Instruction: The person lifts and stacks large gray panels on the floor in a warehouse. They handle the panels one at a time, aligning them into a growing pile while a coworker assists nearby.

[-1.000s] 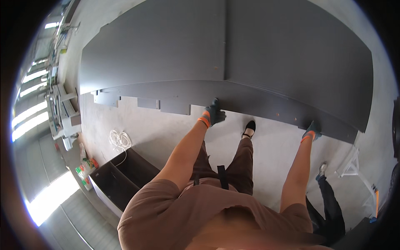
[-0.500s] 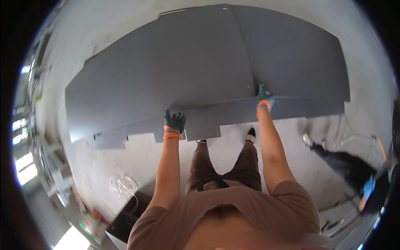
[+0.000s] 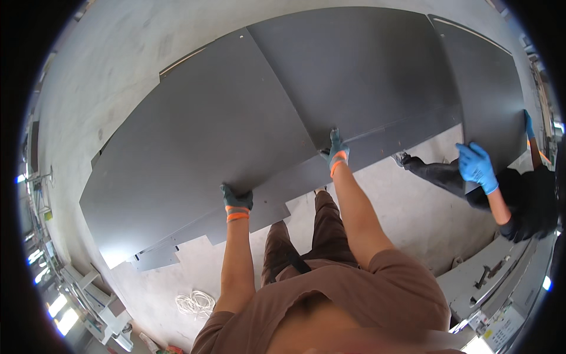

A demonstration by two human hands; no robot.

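A large dark grey panel [image 3: 194,153] lies flat in front of me, over a lower grey sheet [image 3: 365,82]. My left hand [image 3: 236,200], in a dark green glove with an orange cuff, grips the panel's near edge. My right hand [image 3: 336,151], gloved the same way, holds the same edge further right, where the panels meet. A notched narrow strip [image 3: 194,227] runs along under the near edge.
A co-worker in black with blue gloves [image 3: 476,166] holds the right end of the sheets. A coil of white cord [image 3: 194,302] lies on the concrete floor at lower left. Metal frames [image 3: 88,295] stand at the left, a grey machine [image 3: 495,289] at lower right.
The view has swung, so the panels now fill more of the picture. My hands have shifted along the near edge, and the co-worker's gloved hands have come into sight at the right.
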